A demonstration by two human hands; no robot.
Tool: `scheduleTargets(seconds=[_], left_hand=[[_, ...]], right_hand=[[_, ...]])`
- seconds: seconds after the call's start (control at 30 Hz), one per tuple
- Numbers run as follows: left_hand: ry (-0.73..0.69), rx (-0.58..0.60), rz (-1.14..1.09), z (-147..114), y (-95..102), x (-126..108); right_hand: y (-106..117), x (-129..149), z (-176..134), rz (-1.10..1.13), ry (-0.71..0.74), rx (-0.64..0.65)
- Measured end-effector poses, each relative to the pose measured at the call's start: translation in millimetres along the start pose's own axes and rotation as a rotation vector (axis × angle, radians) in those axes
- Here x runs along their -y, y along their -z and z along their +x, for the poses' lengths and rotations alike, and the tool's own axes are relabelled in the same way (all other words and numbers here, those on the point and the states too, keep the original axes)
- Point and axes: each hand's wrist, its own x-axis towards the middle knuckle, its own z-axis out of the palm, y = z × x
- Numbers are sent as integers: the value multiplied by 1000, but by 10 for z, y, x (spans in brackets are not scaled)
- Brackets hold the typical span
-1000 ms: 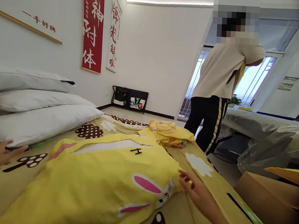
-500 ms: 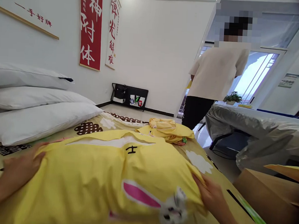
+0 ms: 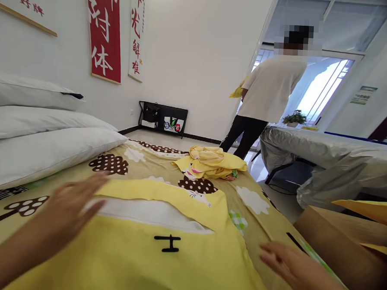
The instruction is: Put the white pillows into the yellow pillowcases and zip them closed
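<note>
We see a yellow pillowcase (image 3: 125,262) spread across the near middle of the patterned sheet (image 3: 146,170), with white fabric (image 3: 144,211) showing through the long gap between its flap and its front, and a black H-shaped mark (image 3: 167,243) below that gap. Our left hand (image 3: 76,201) is over the pillowcase's left side, blurred, its fingers stretched out and the thumb well apart from them; we see nothing gripped in it, and we cannot tell whether it touches the cloth. Our right hand (image 3: 284,260) is just to the right of the pillowcase and apart from it, over the sheet, fingers loosely bent, with nothing seen in its hold.

Beyond the pillowcase, we see a folded yellow bundle (image 3: 212,163) on the far part of the sheet. To the left we have a stack of white pillows (image 3: 50,155), and to the near right a cardboard box (image 3: 331,239) with a yellow piece (image 3: 368,210) at its top. At the far right, a person (image 3: 268,88) stands turned away from us, with yellow cloth (image 3: 237,93) at their left side, near a plastic-covered table (image 3: 342,146) bearing a potted plant (image 3: 295,118).
</note>
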Motion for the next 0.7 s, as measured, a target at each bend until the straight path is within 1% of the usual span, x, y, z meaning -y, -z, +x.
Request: scheduleTargets(seconds=[0.03,0.07,0.1,0.13,0.17,0.2,0.23,0.27,0.3,0.37,0.4,0.43,0.47,0.5,0.53,0.57,0.63,0.7], left_hand=[[-197,80,-85,41,65,-392],[-406,210,-153,72,105,-783],[-618,369,-176,92,112,-1149],[-775,469,-166,102,80,-1467],[-871,509,-147,101,4,-1722],[-928,505,-115,90,-116,-1908],[-944,476,-83,68,-276,-2025],[-930,440,-71,37,-466,-2080],[-901,414,-83,-2,-674,-2087],[-839,425,-159,-89,-1081,-2010],[-811,452,-205,-131,-1253,-1955],[-785,479,-242,-166,-1390,-1904],[-766,499,-268,-192,-1488,-1865],[-752,509,-285,-209,-1548,-1842],[-742,508,-299,-217,-1575,-1835],[-740,502,-310,-220,-1575,-1842],[-757,497,-286,-215,-1510,-1885],[-727,502,-187,-199,-1381,-1942]], right_hand=[[110,243,159,-14,67,89],[202,506,311,-38,127,112],[269,771,449,-71,201,99],[299,1019,568,-100,279,63],[287,1233,664,-120,345,9],[223,1398,738,-128,403,-36],[106,1509,789,-118,447,-75],[-63,1565,822,-87,472,-108],[-275,1572,838,-36,476,-134],[-765,1487,834,87,455,-153],[-999,1424,821,125,448,-124],[-1197,1364,804,125,488,-43],[-1343,1314,788,111,516,36],[-1430,1278,773,88,540,104],[-1459,1255,762,64,551,152],[-1441,1245,757,47,547,175],[-1320,1245,760,18,534,184],[-1168,1249,781,-36,500,174]])
